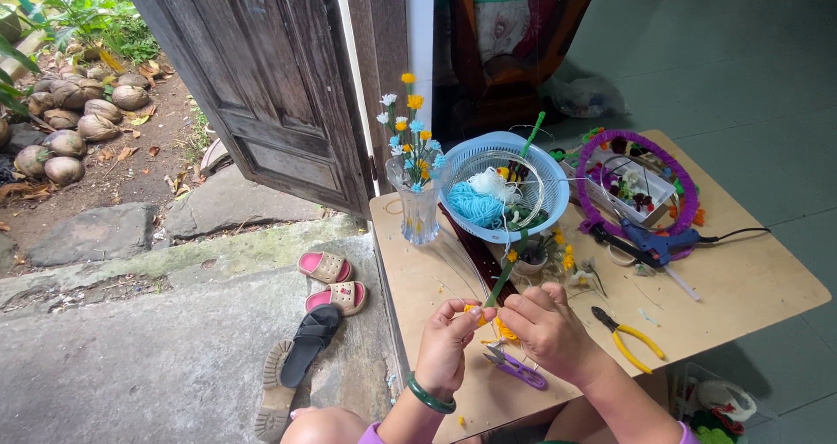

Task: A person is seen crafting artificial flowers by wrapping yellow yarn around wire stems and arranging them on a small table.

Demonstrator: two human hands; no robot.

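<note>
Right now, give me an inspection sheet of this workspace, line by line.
Surface: low plywood table, crowded at the far side.
Job's things: green stem with yellow flower piece, pinched by left hand and right hand.
Clutter: purple snips, yellow pliers, blue basket of yarn, glass vase of small flowers, purple wreath ring.
Grippers: both hands closed on the stem.
Cables: blue glue gun, black cord trailing right.
Surroundings: wooden door, sandals on the step, coconuts outside.
</note>
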